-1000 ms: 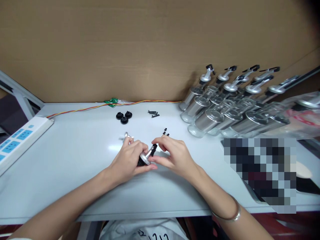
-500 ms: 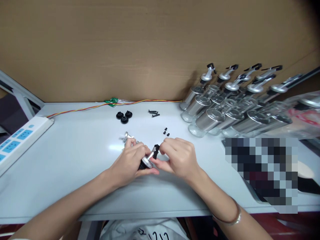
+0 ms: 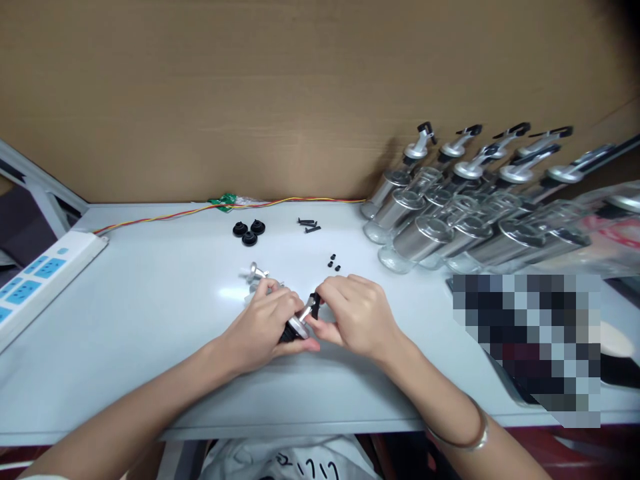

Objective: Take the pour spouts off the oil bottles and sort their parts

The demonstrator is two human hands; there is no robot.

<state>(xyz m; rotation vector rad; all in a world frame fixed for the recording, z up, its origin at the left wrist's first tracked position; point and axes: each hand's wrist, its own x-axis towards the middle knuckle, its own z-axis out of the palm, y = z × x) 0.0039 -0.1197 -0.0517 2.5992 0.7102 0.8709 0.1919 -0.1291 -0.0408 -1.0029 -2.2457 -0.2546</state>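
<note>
My left hand (image 3: 265,323) is closed around a bottle pour spout (image 3: 299,327), which has a silver flange and a black ribbed stopper. My right hand (image 3: 360,313) pinches the black flip cap (image 3: 315,305) at the spout's tip; its fingers partly cover it. Behind my left hand lie loose silver spout parts (image 3: 259,271), partly hidden by the fingers. Farther back sit three black rubber stoppers (image 3: 249,238) in a cluster. To their right rest a few thin black levers (image 3: 313,229), and nearer my right hand three tiny black plugs (image 3: 331,264).
Several glass and steel bottles (image 3: 423,233) with pour spouts crowd the right rear. A blurred-out dark flat object (image 3: 525,353) lies at the right. A white power strip (image 3: 60,273) is at the left, and red-yellow wires (image 3: 290,200) run along the cardboard wall (image 3: 250,100).
Both hands stay on the pour spout with the right fingers still at its black cap. The spout has shifted very slightly right and down; the loose parts have not moved.
</note>
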